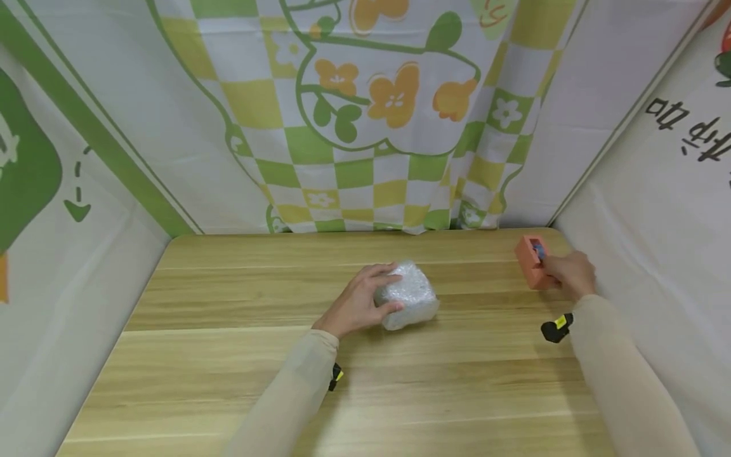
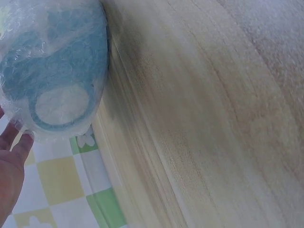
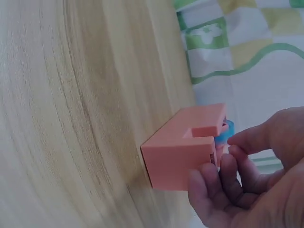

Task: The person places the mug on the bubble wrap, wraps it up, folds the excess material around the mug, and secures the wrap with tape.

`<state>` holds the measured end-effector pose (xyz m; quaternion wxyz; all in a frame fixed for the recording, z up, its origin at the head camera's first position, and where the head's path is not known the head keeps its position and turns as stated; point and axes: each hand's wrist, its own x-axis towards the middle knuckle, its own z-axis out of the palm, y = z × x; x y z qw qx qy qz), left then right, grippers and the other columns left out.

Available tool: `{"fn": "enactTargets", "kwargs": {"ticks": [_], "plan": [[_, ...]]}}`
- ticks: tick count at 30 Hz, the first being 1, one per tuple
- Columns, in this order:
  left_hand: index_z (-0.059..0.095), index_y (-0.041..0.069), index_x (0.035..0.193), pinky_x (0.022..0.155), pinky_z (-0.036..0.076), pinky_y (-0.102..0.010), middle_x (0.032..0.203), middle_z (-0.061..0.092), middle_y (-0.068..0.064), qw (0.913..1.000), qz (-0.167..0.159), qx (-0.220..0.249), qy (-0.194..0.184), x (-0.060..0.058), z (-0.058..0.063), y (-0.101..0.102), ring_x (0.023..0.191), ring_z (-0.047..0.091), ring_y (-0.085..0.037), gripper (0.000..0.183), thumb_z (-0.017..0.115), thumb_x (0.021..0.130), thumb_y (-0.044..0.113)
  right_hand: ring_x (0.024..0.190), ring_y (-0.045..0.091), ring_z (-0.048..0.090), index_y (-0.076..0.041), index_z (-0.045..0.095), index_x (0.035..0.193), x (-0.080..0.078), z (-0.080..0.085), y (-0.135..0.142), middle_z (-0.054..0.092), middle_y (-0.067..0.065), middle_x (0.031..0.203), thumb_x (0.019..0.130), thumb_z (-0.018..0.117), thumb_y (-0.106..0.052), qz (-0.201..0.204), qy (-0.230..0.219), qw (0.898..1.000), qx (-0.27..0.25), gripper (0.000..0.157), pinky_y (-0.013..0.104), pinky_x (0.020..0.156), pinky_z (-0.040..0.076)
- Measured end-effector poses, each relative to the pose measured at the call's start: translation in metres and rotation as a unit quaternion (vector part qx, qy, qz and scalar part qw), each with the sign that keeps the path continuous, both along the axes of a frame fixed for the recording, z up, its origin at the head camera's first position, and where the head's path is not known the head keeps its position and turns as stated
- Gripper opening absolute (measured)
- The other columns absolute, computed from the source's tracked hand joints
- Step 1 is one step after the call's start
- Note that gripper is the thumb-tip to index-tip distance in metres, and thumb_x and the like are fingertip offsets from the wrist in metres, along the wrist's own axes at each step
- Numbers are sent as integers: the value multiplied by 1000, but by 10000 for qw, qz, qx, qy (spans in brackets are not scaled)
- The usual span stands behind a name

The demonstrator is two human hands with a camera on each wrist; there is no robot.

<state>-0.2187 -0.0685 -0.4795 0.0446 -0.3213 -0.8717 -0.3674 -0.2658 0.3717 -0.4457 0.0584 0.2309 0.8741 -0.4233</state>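
Observation:
Bubble wrap covers a light blue mug (image 2: 61,61), whose rounded handle shows through in the left wrist view. In the head view this wrapped mug (image 1: 414,295) lies on the table, and my left hand (image 1: 355,303) grips it from the left, thumb near and fingers at the far side. An orange tape dispenser (image 3: 178,159) stands near the far right corner with a blue tape roll (image 3: 224,133) in it. My right hand (image 1: 573,274) is at its front end. Curled fingers (image 3: 230,175) lie against the dispenser and pinch beside the roll; the tape's loose end is mostly hidden.
The wooden table (image 1: 228,374) extends around both hands. A checked, flowered cloth (image 1: 365,171) hangs along the back edge. White printed cloth walls (image 1: 657,254) close in the right and left sides, the right one close to my right hand.

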Motion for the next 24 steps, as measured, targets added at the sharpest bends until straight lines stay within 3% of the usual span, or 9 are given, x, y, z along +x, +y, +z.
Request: {"fn": "enactTargets", "kwargs": {"ticks": [2,4,6,8,13,16,18,19,24], "plan": [[66,6,133,115,36,-47,151,51,-11,10000,-15,-1,36,0,0,0,140,43,-30,53,79,90,33,63,17,62,7,54,103,4,0,0,61,4,75,89,57,-11,-434,156,9932,-1072,23,32,59,59],[66,5,133,115,36,-47,150,51,-11,10000,-29,3,80,0,0,0,140,44,-30,53,80,89,33,61,14,66,4,54,98,9,-2,1,62,4,72,91,55,-5,-974,313,9693,-2235,11,30,64,61],[66,5,133,115,36,-47,150,51,-11,10000,-33,-5,94,0,0,1,140,44,-30,53,80,89,32,62,14,69,2,56,90,17,-5,2,63,5,70,93,52,1,-1477,447,9320,-3279,6,29,67,61],[66,5,133,116,35,-47,150,51,-11,9999,-39,-14,91,0,0,1,140,43,-30,53,80,89,32,65,16,71,1,60,85,27,-9,4,66,7,70,95,48,3,-1788,583,8954,-4036,16,29,71,61],[66,5,133,116,35,-47,150,51,-12,9999,-34,-36,94,1,-1,2,140,43,-31,53,80,89,32,82,24,75,4,57,98,48,-19,3,72,16,82,98,41,9,-1960,1084,8045,-5500,17,34,88,57],[66,5,133,116,35,-48,150,51,-12,10000,-9,-23,96,1,-2,2,140,43,-31,53,80,89,31,90,27,75,3,56,101,57,-21,1,73,19,88,101,43,6,-1945,1261,7670,-5983,14,38,92,56],[66,5,133,116,35,-48,150,51,-12,10000,-19,2,68,1,-2,2,140,43,-31,53,80,89,31,88,26,75,3,60,97,62,-20,-1,73,16,88,102,47,1,-1975,1278,7693,-5940,14,39,88,58],[66,5,133,116,35,-48,150,51,-12,10000,-19,-3,62,1,-3,2,140,43,-31,54,80,89,31,85,24,75,1,62,95,65,-19,-3,72,14,86,103,50,-2,-1954,1284,7839,-5752,15,38,84,59],[66,6,133,115,36,-47,150,52,-11,9999,6,8,114,0,-1,1,139,44,-30,54,81,88,33,62,13,70,-9,73,75,69,-6,-9,68,2,71,100,61,-7,-1571,1297,8847,-4194,27,27,63,61]]}}
